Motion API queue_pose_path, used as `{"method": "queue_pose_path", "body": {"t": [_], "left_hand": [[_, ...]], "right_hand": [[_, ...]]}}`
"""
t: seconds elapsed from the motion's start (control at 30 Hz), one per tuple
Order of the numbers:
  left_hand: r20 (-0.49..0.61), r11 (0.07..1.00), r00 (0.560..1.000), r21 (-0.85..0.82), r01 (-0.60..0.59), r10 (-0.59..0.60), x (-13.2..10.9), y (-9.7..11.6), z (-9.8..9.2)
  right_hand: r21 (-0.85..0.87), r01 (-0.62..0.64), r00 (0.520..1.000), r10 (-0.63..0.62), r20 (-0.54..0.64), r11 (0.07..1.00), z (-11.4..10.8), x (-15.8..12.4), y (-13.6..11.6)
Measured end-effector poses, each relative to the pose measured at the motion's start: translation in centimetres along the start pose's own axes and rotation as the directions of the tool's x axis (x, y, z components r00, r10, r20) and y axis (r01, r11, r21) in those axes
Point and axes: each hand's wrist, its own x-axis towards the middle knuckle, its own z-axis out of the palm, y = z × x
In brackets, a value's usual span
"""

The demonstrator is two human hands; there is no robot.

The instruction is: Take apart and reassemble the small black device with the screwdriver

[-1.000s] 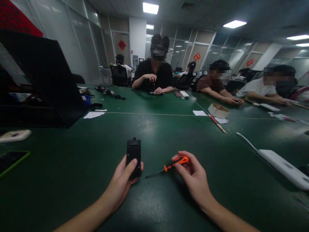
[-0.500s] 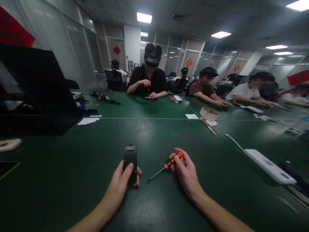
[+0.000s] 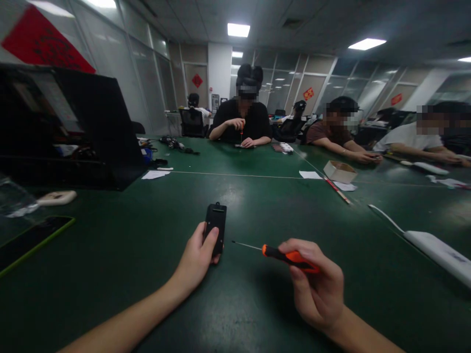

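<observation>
My left hand (image 3: 200, 252) is closed around a flat black rectangular device (image 3: 217, 218) that has a small loop at its top end and a slot below it. The thumb lies across its face; the lower part is covered by the hand. In my right hand (image 3: 320, 279) is a screwdriver (image 3: 283, 254) with an orange and black handle, gripped between thumb and fingers. Its thin shaft points left, and the tip hangs just right of the device, apart from it.
A black open box (image 3: 95, 127) stands at the left, with a green-edged phone (image 3: 37, 240) in front. To the right lie a white power strip (image 3: 437, 252), a small cardboard box (image 3: 340, 172) and a red stick (image 3: 336, 190). Across the green table (image 3: 176, 211) a person (image 3: 241, 117) uses a screwdriver.
The screwdriver has swung so its shaft points left instead of down-left, and my right hand has moved right and lower. The view has turned left; the device appears farther right and slightly higher.
</observation>
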Motion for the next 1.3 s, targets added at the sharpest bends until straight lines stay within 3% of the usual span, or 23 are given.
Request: {"method": "queue_pose_path", "body": {"t": [0.17, 0.47, 0.8, 1.0, 1.17, 1.3], "left_hand": [[-0.008, 0.999, 1.0, 0.031, -0.019, 0.019, 0.1, -0.5, -0.2], [0.004, 0.999, 1.0, 0.037, 0.0, 0.0, 0.3, -0.7, -0.4], [-0.004, 0.999, 1.0, 0.04, -0.03, 0.03, 0.1, -0.8, -0.7], [-0.036, 0.987, 0.997, 0.152, -0.056, 0.063, -0.5, -0.6, -0.6], [-0.081, 0.97, 0.99, 0.223, -0.099, 0.12, -0.9, 0.0, -0.5], [-0.113, 0.971, 0.986, 0.223, -0.092, 0.12, -0.8, 0.2, -0.6]], "right_hand": [[-0.014, 0.06, 0.996, -0.059, 0.069, 0.998, 0.6, 0.4, -1.1], [-0.033, 0.042, 0.992, -0.038, 0.117, 0.999, 0.9, 0.4, -0.4], [-0.101, 0.143, 0.96, -0.114, 0.255, 0.984, 0.7, 0.7, -1.1], [-0.161, 0.129, 0.962, -0.085, 0.258, 0.978, 0.4, 1.2, -1.9], [-0.261, 0.058, 0.993, -0.028, 0.119, 0.964, 0.6, 1.0, -1.8], [-0.285, 0.075, 0.973, -0.008, 0.229, 0.956, 0.2, 0.8, -0.9]]}}
